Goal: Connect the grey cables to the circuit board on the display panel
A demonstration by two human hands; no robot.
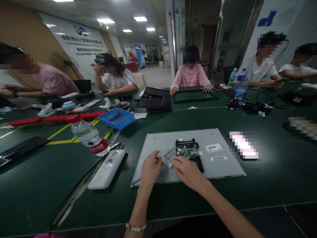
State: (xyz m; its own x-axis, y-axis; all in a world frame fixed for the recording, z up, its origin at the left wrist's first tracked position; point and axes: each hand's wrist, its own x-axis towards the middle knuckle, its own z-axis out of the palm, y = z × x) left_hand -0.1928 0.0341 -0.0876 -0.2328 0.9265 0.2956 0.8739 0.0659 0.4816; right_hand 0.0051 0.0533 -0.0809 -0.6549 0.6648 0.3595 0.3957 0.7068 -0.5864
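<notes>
A short whitish strip [166, 162], which looks like tape, spans the gap between my two hands. My left hand [151, 165] pinches its upper left end between thumb and fingers. At the other end, the fingertips of my right hand [187, 169] are closed on it. Below lies a grey metal display panel [158, 142] with two labels on its right half. A black plastic bracket [200, 165] with a green circuit board [187, 152] rests on the panel, just beyond my right hand. Grey wires [170, 153] curve leftward from the board, partly hidden by the strip.
Left of the panel are a white power bank [107, 170], a water bottle [90, 137] and a blue tray [117, 119]. A lit phone [244, 145] lies to the right. Across the green table, a person [190, 74] touches a black frame [194, 100]; others sit either side.
</notes>
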